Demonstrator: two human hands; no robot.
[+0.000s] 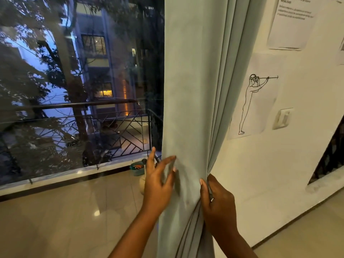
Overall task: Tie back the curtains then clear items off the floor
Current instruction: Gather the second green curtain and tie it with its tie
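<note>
A pale green curtain hangs in folds at the right side of a large window. My right hand grips the curtain's gathered right edge at about waist height, pinching the folds. My left hand is spread open against the curtain's left edge, fingers apart and slightly blurred. On the floor behind my left hand stand a teal container and a cream bottle-like object, both partly hidden.
A glossy tiled floor stretches left and below. The white wall on the right carries paper sheets, a line drawing and a light switch. A dark opening shows at the far right.
</note>
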